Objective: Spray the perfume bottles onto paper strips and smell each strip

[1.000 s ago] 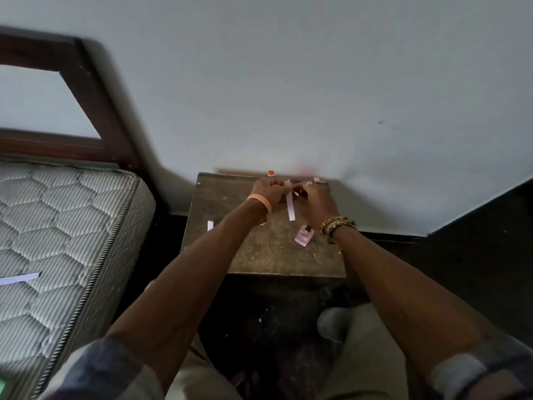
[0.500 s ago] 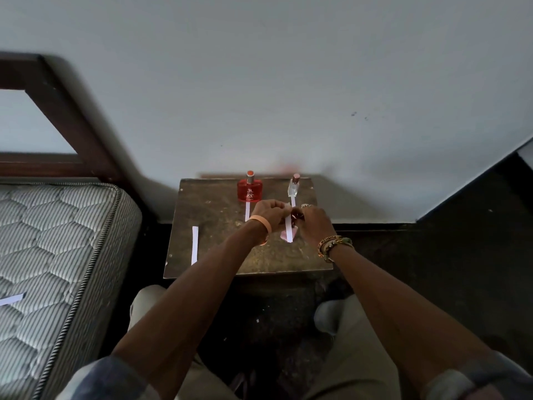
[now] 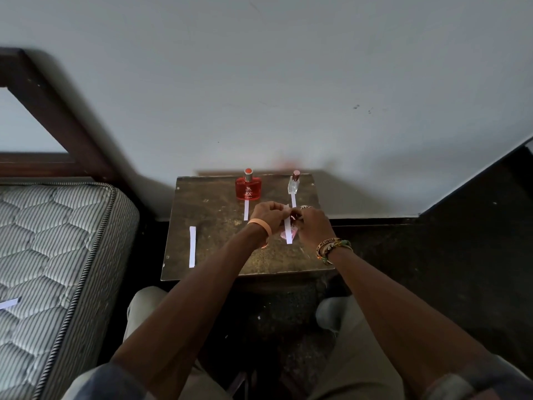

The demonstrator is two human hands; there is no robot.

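Note:
My left hand pinches the top of a white paper strip, which hangs down over a small pink perfume bottle lying on the wooden table. My right hand meets it there, fingers curled at the strip's top; a small dark red spot shows between the fingers. A red perfume bottle and a slim clear bottle stand at the table's back. A strip lies before the red bottle and another strip before the clear one.
One more strip lies on the table's left side. A quilted mattress with a strip on it is at the left, under a dark wooden frame. A white wall rises behind the table. My knees sit below the table's front edge.
Both hands have drawn back from the table's rear edge toward me with the strip, uncovering the red and clear bottles and now covering most of the pink bottle.

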